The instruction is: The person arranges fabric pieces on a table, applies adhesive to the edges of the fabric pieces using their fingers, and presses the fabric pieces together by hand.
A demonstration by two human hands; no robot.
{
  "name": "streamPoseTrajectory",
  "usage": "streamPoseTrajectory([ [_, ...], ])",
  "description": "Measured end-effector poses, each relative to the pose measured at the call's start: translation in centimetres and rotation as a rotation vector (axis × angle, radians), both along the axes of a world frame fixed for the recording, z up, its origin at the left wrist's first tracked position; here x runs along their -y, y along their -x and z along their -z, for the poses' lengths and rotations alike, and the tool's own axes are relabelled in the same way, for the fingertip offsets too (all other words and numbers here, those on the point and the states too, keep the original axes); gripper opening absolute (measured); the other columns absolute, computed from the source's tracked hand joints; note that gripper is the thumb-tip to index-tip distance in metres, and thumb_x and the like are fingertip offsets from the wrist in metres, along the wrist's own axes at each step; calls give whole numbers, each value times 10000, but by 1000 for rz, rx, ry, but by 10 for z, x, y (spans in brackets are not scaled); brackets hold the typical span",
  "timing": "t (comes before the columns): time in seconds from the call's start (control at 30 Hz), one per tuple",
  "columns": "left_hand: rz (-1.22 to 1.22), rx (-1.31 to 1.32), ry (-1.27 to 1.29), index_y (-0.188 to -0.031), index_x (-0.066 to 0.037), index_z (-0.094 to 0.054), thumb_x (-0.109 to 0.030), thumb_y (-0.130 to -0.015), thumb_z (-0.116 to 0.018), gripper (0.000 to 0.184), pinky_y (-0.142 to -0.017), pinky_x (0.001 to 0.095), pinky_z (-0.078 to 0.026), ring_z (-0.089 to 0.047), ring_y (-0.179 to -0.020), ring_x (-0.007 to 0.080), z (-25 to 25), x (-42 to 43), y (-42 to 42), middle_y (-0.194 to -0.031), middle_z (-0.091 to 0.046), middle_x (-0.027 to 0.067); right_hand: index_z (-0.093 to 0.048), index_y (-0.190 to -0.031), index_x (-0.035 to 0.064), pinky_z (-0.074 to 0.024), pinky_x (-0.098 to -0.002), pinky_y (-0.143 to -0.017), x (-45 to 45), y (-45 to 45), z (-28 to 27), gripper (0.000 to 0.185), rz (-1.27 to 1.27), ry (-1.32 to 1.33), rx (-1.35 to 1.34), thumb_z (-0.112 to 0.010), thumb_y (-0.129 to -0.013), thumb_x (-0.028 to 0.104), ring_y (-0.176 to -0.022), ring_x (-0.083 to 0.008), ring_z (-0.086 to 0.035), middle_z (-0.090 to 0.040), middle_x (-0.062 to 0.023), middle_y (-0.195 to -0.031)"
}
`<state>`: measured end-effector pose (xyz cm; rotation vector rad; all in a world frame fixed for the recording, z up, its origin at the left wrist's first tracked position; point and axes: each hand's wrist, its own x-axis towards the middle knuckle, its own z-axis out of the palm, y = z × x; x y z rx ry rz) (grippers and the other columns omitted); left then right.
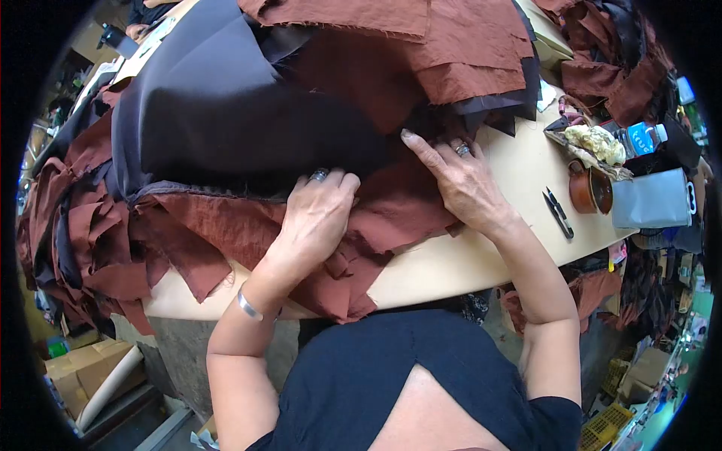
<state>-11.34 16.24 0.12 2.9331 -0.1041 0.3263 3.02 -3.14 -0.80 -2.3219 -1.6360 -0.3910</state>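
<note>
A large dark, satiny cloth (218,124) with frayed edges lies over layers of rust-brown cloth (406,214) on the table. My left hand (316,210), with a ring and a wrist bangle, is closed at the dark cloth's near edge; its fingertips are hidden in the folds. To the right, my right hand (466,180) rests on the brown cloth, its index finger stretched towards the dark fold. Its other fingers bend into the cloth and their tips are out of sight. More rust-brown pieces (470,56) lie stacked at the far side.
Black thread snips (558,213) lie on the pale table (429,267) at right, near a brown cup (589,188), a grey-blue container (653,200) and a water bottle (641,139). Cloth scraps (98,225) hang off the left edge. Another person's hand (137,31) shows at top left.
</note>
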Motion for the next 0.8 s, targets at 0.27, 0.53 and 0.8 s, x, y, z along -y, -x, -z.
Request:
streamPoseTrajectory([
  [0.27, 132, 126, 173, -877, -69, -562, -44, -752, -572, 128, -699, 369, -461, -562, -793, 239, -1, -4, 8, -833, -536, 73, -328, -1418, 141, -416, -411, -894, 5, 5, -12, 689, -49, -221, -311, -456, -776, -72, -978, -301, -563, -601, -133, -1036],
  [0.53, 218, 245, 273, -847, -49, -562, -16, -701, -666, 183, -687, 378, -470, -579, -764, 290, -8, 0, 9, -872, -584, 90, -331, -1420, 174, -348, -494, -992, -9, 12, -24, 700, -223, -198, -387, -445, -777, -78, -983, -257, -597, -624, -101, -1054],
  [0.8, 39, 70, 126, -871, -98, -553, -152, -739, -694, 201, -766, 375, -432, -596, -742, 264, -17, -22, 24, -786, -595, 61, -519, -1276, 63, -478, -332, -722, 3, 22, -69, 540, -199, -240, -462, -482, -781, -151, -753, -256, -575, -627, -127, -1103],
])
